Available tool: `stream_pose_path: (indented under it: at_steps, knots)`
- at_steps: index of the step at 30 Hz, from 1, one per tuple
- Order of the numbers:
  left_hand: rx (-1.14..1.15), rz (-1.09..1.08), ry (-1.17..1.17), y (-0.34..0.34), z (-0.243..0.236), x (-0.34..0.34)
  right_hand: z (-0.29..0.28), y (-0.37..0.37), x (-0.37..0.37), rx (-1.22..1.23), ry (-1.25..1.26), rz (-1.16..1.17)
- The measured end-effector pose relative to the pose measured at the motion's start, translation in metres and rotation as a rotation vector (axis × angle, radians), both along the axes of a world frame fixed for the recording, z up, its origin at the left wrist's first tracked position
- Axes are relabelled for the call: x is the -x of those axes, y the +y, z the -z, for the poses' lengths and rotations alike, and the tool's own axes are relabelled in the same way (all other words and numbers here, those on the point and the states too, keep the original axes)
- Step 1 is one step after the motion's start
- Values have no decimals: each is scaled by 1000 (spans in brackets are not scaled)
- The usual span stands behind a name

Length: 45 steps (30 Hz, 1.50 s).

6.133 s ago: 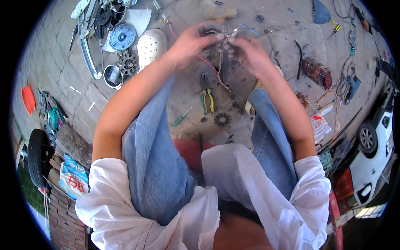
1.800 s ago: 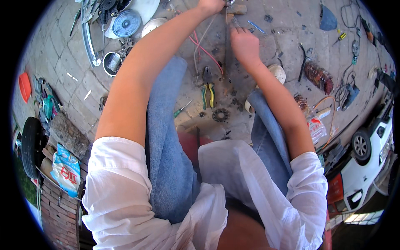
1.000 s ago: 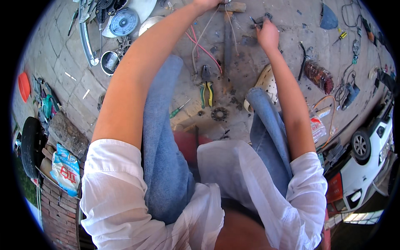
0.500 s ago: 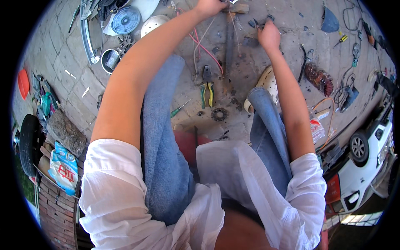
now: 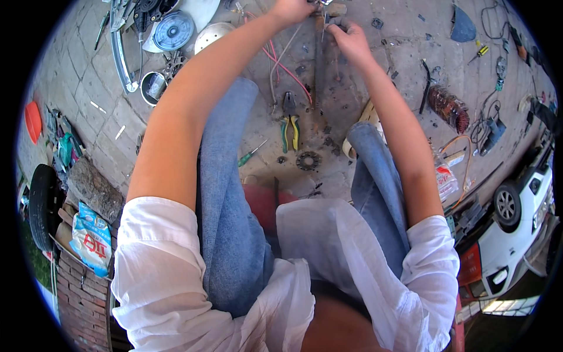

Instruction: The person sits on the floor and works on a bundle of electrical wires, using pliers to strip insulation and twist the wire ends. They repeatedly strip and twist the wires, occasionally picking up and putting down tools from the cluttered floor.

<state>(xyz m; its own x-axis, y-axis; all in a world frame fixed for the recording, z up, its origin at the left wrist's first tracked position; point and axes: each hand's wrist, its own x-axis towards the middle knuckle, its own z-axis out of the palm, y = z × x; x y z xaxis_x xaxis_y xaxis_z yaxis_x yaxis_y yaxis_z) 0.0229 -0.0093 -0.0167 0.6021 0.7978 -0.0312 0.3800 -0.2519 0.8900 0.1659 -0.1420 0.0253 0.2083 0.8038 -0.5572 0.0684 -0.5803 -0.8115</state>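
Note:
At the top edge my left hand [image 5: 293,10] is closed by a small shiny metal piece [image 5: 324,2], mostly cut off by the frame. My right hand [image 5: 350,40] is close to its right, fingers bent together in a pinch; what they hold, if anything, is too small to make out. Beneath and between the hands lies a hammer [image 5: 319,64], its handle toward me. Nearer on the paving, pliers [image 5: 290,122] with yellow-green grips lie by red and grey wires [image 5: 293,82]. A small dark angular piece [image 5: 377,23] rests right of my right hand.
A green-handled screwdriver [image 5: 252,153] and a dark toothed ring [image 5: 308,160] lie between my legs. At left are a round grey cover [image 5: 173,29] and a metal cup [image 5: 153,87]. A copper wire coil [image 5: 448,109], cables and a yellow screwdriver [image 5: 480,54] are at right.
My right hand has moved left, away from the dark pieces on the ground, to beside my left hand. My left hand has shifted only slightly.

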Motion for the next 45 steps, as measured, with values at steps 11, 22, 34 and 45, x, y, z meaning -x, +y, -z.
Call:
stream_pose_path:
  at_steps: [11, 22, 34, 45]
  knots:
    - [8, 22, 252, -8, -23, -3, -18, -13, 9, -20, -249, 111]
    - [-117, -71, 176, -12, 1, 1, -21, -5, 45, -100, -337, -6]
    - [-87, -38, 230, -16, -14, -3, -20, -9, 37, -126, -539, -107]
    - [1, -85, -15, -7, 11, -3, -21, 10, 19, -347, -755, -69]
